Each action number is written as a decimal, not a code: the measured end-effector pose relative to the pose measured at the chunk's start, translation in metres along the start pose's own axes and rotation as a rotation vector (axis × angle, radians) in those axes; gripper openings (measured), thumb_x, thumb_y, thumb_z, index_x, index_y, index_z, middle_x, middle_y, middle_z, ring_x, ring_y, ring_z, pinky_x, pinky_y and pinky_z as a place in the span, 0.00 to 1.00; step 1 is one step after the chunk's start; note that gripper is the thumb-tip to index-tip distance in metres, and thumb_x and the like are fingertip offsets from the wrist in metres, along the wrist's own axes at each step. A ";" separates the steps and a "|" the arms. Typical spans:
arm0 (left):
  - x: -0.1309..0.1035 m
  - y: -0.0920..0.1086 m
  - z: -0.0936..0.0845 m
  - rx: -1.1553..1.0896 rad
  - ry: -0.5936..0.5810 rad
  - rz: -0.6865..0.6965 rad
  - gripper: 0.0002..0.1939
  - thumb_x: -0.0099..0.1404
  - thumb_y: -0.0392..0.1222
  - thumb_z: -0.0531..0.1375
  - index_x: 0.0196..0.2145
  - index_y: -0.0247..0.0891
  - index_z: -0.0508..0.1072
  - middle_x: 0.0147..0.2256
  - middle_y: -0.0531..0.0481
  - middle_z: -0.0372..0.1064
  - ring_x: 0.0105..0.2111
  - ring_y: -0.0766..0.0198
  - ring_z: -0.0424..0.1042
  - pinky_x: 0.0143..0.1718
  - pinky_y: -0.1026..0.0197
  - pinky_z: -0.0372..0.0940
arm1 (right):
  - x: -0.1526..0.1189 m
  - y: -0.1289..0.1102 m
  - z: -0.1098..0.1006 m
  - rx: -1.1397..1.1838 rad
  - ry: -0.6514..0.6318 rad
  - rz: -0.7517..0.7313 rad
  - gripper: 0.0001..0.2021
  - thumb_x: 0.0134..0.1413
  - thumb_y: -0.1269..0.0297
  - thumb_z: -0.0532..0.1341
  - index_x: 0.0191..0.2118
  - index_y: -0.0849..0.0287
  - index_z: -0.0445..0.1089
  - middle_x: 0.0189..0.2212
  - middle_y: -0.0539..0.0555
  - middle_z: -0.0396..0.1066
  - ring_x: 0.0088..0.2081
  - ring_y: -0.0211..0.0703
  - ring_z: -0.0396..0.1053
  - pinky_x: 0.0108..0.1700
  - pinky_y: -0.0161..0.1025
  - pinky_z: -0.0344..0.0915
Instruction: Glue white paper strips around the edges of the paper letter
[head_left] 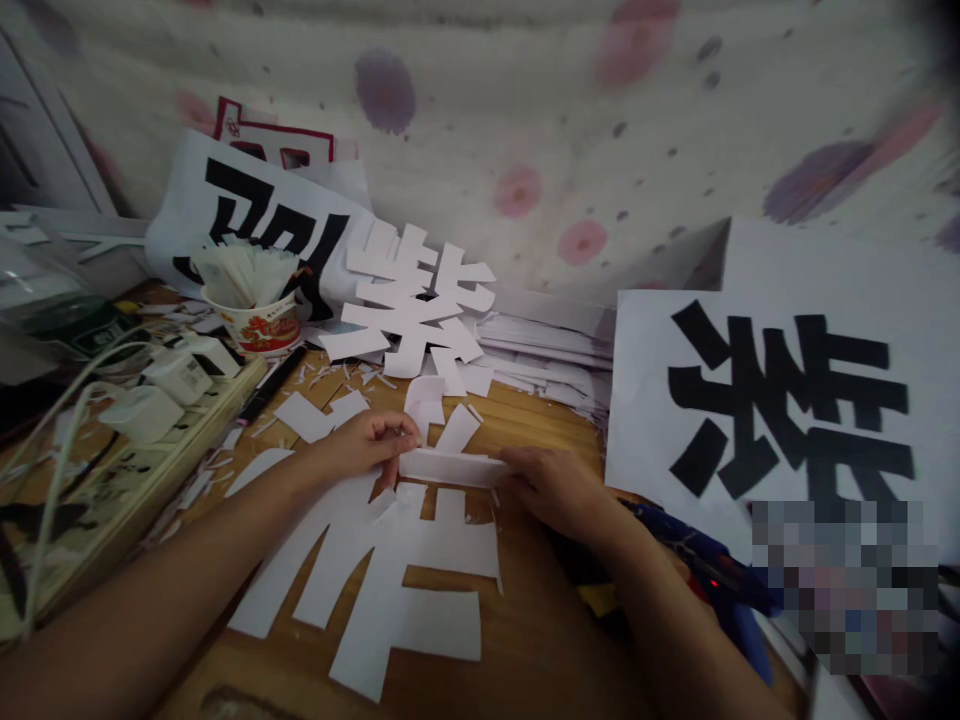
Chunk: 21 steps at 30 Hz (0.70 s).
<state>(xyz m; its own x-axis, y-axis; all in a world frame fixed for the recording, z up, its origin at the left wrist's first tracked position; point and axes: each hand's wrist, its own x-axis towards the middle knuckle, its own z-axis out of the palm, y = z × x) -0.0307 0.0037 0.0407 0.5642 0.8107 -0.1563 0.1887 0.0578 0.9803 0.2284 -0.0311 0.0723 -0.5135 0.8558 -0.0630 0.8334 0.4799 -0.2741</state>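
Between my hands is a white paper strip (454,467), standing on edge along the far part of a large white cut-out character (360,590). My left hand (379,440) pinches the strip's left end with thumb and fingertips. At the other end, my right hand (551,490) has its fingers closed on the strip. The cut-out lies flat on the wooden table, partly covered by my left forearm. Beyond the strip lie loose white paper pieces (459,430). Under my right forearm sits a blue glue gun (690,545) with a small red light.
A power strip (142,490) with plugged-in adapters runs along the left. Behind it stands a paper cup (259,320) full of glue sticks. Another cut-out character (420,300) leans at the back. A sheet with a printed black character (787,400) stands right. Paper scraps litter the table.
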 end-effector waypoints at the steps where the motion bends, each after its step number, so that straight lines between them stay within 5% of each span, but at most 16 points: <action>1: 0.000 0.000 0.000 -0.005 -0.001 -0.002 0.20 0.54 0.57 0.60 0.30 0.35 0.65 0.12 0.56 0.66 0.11 0.69 0.64 0.15 0.70 0.56 | 0.000 -0.001 0.000 0.002 -0.001 0.000 0.09 0.51 0.74 0.53 0.34 0.58 0.69 0.31 0.51 0.72 0.32 0.40 0.67 0.32 0.34 0.54; 7: 0.000 0.001 0.001 -0.021 0.032 -0.029 0.24 0.56 0.62 0.55 0.31 0.34 0.66 0.11 0.56 0.65 0.11 0.69 0.64 0.15 0.69 0.58 | 0.000 -0.003 -0.001 -0.024 -0.004 0.015 0.10 0.50 0.75 0.53 0.35 0.58 0.69 0.31 0.51 0.73 0.32 0.40 0.67 0.32 0.34 0.54; 21: 0.001 0.001 0.002 0.028 0.032 -0.018 0.17 0.55 0.54 0.60 0.30 0.35 0.65 0.11 0.56 0.66 0.10 0.70 0.63 0.14 0.71 0.54 | 0.001 -0.007 -0.003 -0.085 -0.038 0.017 0.11 0.51 0.73 0.53 0.37 0.58 0.70 0.35 0.53 0.73 0.35 0.42 0.68 0.33 0.35 0.54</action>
<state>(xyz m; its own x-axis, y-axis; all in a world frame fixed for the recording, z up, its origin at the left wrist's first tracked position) -0.0285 0.0033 0.0416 0.5343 0.8282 -0.1691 0.2211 0.0562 0.9736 0.2226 -0.0328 0.0771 -0.5049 0.8569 -0.1043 0.8558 0.4811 -0.1902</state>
